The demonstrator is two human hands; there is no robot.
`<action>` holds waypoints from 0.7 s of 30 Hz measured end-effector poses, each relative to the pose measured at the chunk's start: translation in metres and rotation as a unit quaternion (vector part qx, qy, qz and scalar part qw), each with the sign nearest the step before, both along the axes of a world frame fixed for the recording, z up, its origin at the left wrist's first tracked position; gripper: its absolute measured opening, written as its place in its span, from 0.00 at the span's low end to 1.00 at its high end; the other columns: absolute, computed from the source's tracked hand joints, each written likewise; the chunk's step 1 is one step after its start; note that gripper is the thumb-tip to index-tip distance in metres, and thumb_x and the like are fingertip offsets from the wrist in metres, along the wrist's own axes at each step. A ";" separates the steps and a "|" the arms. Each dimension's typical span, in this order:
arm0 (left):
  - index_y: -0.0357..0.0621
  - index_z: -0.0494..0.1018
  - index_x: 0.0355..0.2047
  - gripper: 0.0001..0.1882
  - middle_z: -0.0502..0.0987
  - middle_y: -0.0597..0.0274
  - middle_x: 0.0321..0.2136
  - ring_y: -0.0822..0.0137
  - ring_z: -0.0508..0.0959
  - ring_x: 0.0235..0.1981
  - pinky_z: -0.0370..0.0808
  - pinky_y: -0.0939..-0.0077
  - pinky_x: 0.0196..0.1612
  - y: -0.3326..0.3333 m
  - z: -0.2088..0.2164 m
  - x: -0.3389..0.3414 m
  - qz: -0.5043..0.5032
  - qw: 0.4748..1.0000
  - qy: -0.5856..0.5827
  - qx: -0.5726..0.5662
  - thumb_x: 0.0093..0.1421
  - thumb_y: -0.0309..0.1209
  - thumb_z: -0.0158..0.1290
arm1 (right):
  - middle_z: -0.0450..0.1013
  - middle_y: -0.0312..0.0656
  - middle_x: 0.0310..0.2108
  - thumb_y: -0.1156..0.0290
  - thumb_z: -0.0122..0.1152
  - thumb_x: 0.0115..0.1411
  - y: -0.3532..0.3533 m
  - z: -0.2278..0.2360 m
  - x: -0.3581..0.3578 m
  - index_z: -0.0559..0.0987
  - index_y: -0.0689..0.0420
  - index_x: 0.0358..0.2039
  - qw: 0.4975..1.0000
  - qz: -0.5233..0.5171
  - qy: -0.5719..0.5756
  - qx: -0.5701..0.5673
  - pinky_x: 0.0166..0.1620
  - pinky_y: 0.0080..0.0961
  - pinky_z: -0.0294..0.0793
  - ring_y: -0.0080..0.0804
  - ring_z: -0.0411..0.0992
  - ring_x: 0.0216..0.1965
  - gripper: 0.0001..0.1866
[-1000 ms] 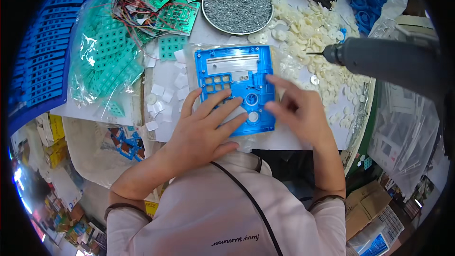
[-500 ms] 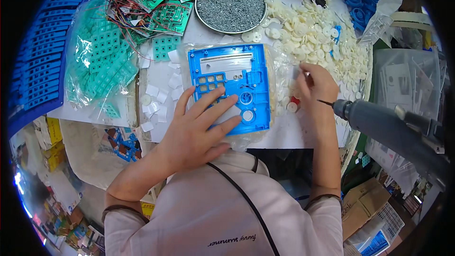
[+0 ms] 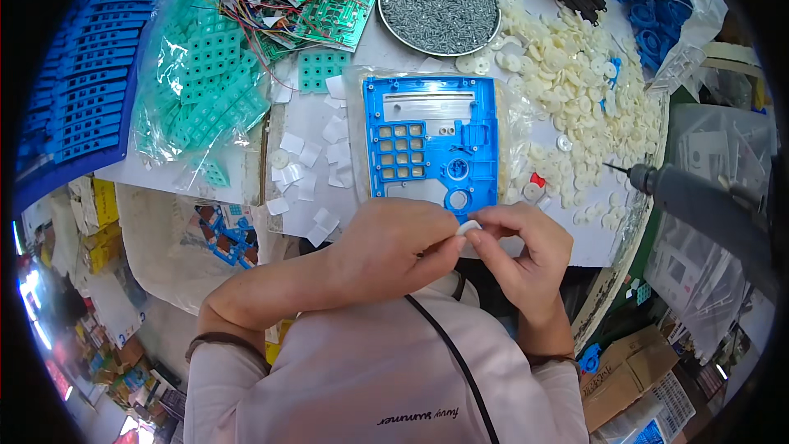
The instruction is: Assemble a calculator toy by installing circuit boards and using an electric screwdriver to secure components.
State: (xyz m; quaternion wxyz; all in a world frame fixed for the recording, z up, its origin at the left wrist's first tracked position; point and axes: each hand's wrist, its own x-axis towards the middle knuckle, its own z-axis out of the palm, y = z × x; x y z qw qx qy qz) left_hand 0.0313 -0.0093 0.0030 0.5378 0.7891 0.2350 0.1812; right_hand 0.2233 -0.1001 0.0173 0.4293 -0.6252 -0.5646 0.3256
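Note:
A small white round disc (image 3: 468, 228) is pinched between my two hands in front of the blue plastic casing. My right hand (image 3: 530, 256) grips it with thumb and forefinger. My left hand (image 3: 394, 240) is closed, its thumb and forefinger meeting at the disc's left side; its other fingers are curled out of sight. The blue casing (image 3: 486, 127) lies inner side up on a stack wrapped in clear plastic, showing a grid of square openings, a long slot and two round seats. My left hand hides part of its near edge.
Loose cream discs (image 3: 567, 74) spread across the right, near a power screwdriver (image 3: 699, 193). A round tray of screws (image 3: 440, 8) stands behind the casing. Green circuit boards (image 3: 333, 20), bagged teal keypads (image 3: 205, 74) and white paper squares (image 3: 335, 152) lie left.
My left hand has lifted off the casing and closed. My right hand has come from beside the disc pile to meet it, bringing the white disc. The view has shifted slightly.

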 end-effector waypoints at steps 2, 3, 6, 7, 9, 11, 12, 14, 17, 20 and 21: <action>0.43 0.73 0.28 0.08 0.74 0.58 0.21 0.52 0.76 0.23 0.72 0.57 0.27 0.000 0.001 -0.002 0.022 1.000 0.008 0.009 0.61 0.31 0.59 | 0.77 0.41 0.25 0.79 0.71 0.56 0.008 0.004 0.004 0.83 0.61 0.37 0.998 0.036 -0.042 -0.016 0.26 0.23 0.71 0.29 0.76 0.22 0.08; 0.43 0.74 0.30 0.06 0.73 0.57 0.22 0.52 0.76 0.23 0.71 0.58 0.26 -0.001 -0.002 -0.002 0.031 0.999 0.006 0.042 0.60 0.29 0.60 | 0.77 0.41 0.24 0.78 0.71 0.56 0.011 0.005 0.003 0.83 0.60 0.35 0.997 0.030 -0.061 -0.028 0.25 0.25 0.71 0.30 0.75 0.21 0.06; 0.42 0.76 0.33 0.06 0.73 0.57 0.25 0.53 0.75 0.26 0.69 0.60 0.28 0.006 -0.011 -0.001 0.058 0.988 0.009 0.142 0.56 0.26 0.62 | 0.76 0.42 0.22 0.76 0.71 0.57 0.024 -0.001 0.001 0.81 0.59 0.31 0.990 0.005 -0.133 -0.040 0.24 0.30 0.70 0.35 0.74 0.20 0.05; 0.42 0.76 0.34 0.07 0.74 0.57 0.27 0.53 0.75 0.29 0.70 0.60 0.31 0.015 -0.008 0.000 0.068 0.982 0.017 0.176 0.55 0.27 0.62 | 0.75 0.42 0.21 0.75 0.71 0.57 0.030 -0.007 0.002 0.81 0.59 0.30 0.986 -0.009 -0.167 -0.029 0.24 0.32 0.70 0.37 0.74 0.20 0.05; 0.43 0.77 0.35 0.09 0.75 0.58 0.31 0.53 0.76 0.33 0.70 0.59 0.36 0.027 -0.011 0.001 0.074 0.970 0.018 0.229 0.54 0.27 0.62 | 0.75 0.43 0.20 0.72 0.70 0.58 0.039 -0.013 0.003 0.77 0.57 0.25 0.972 -0.020 -0.230 -0.042 0.25 0.36 0.72 0.43 0.75 0.21 0.09; 0.44 0.77 0.37 0.11 0.75 0.59 0.35 0.54 0.75 0.38 0.69 0.57 0.42 0.034 -0.017 0.001 0.065 0.961 0.007 0.269 0.53 0.28 0.62 | 0.75 0.43 0.20 0.72 0.70 0.58 0.044 -0.018 0.001 0.77 0.57 0.25 0.962 -0.009 -0.270 -0.039 0.25 0.37 0.72 0.43 0.75 0.21 0.09; 0.45 0.78 0.38 0.11 0.75 0.60 0.36 0.55 0.75 0.39 0.69 0.56 0.43 0.035 -0.020 0.000 0.058 0.960 0.013 0.272 0.53 0.28 0.62 | 0.75 0.43 0.20 0.71 0.70 0.58 0.046 -0.020 0.000 0.76 0.56 0.25 0.956 -0.002 -0.290 -0.036 0.25 0.37 0.72 0.43 0.75 0.21 0.09; 0.45 0.78 0.40 0.13 0.74 0.61 0.37 0.56 0.74 0.40 0.68 0.55 0.46 0.035 -0.026 -0.002 0.043 0.960 0.024 0.277 0.54 0.29 0.61 | 0.75 0.44 0.20 0.71 0.69 0.58 0.048 -0.021 0.000 0.76 0.56 0.26 0.954 0.004 -0.296 -0.039 0.25 0.38 0.72 0.44 0.75 0.21 0.09; 0.46 0.79 0.43 0.15 0.74 0.61 0.38 0.56 0.74 0.40 0.67 0.55 0.47 0.033 -0.032 0.002 0.031 0.958 0.018 0.284 0.54 0.29 0.61 | 0.75 0.44 0.20 0.70 0.69 0.57 0.050 -0.020 0.002 0.76 0.56 0.27 0.952 0.020 -0.301 -0.045 0.25 0.38 0.73 0.45 0.76 0.22 0.09; 0.47 0.80 0.45 0.16 0.73 0.61 0.38 0.56 0.73 0.40 0.67 0.55 0.48 0.031 -0.034 0.004 0.019 0.955 0.036 0.295 0.54 0.29 0.61 | 0.76 0.44 0.21 0.70 0.69 0.57 0.052 -0.018 0.005 0.75 0.56 0.28 0.947 0.039 -0.313 -0.067 0.26 0.39 0.73 0.45 0.76 0.23 0.09; 0.47 0.80 0.45 0.16 0.73 0.61 0.38 0.56 0.73 0.40 0.67 0.55 0.49 0.031 -0.033 0.005 0.019 0.954 0.039 0.298 0.54 0.30 0.61 | 0.76 0.44 0.21 0.70 0.69 0.57 0.054 -0.015 0.006 0.75 0.56 0.28 0.944 0.046 -0.317 -0.078 0.26 0.39 0.73 0.46 0.77 0.23 0.09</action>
